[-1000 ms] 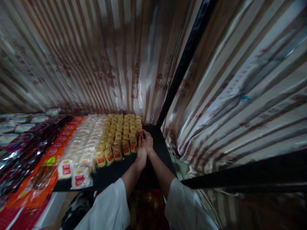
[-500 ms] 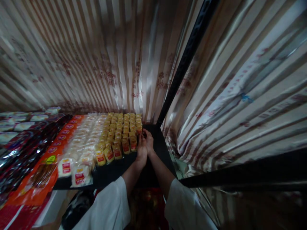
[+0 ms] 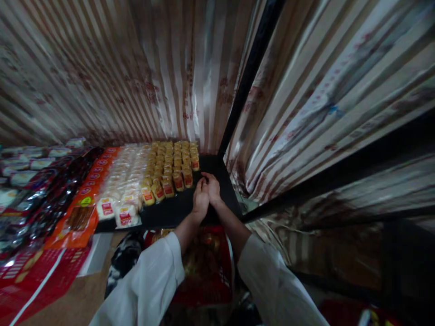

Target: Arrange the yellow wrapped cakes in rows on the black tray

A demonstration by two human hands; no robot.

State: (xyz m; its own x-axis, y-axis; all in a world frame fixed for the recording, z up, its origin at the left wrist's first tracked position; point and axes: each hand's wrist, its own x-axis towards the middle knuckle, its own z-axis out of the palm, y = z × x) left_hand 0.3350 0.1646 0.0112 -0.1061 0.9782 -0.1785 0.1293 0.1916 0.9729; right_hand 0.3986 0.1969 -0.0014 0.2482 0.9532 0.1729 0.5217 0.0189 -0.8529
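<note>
My left hand [image 3: 200, 199] and my right hand [image 3: 213, 188] are close together over the black shelf [image 3: 224, 181], the palms turned inward and seemingly touching. Their fingers look loosely stretched, with nothing visible between them, though the dim light blurs details. Just left of the fingertips stand rows of small yellow wrapped snack packs [image 3: 168, 186] with red labels. The rightmost column ends farther back, at a yellow pack [image 3: 195, 163] a short distance from my fingers.
Left of the yellow packs lie white wrapped snack packs [image 3: 126, 214], orange bags [image 3: 83, 215] and dark shiny packets [image 3: 50, 199]. A black upright post [image 3: 238, 106] stands before striped sheeting [image 3: 163, 77]. Below the shelf is a red container [image 3: 217, 276] with items inside.
My hands have drawn back from the front of the rightmost yellow column, leaving a gap between them and the packs. The camera view has tilted down somewhat.
</note>
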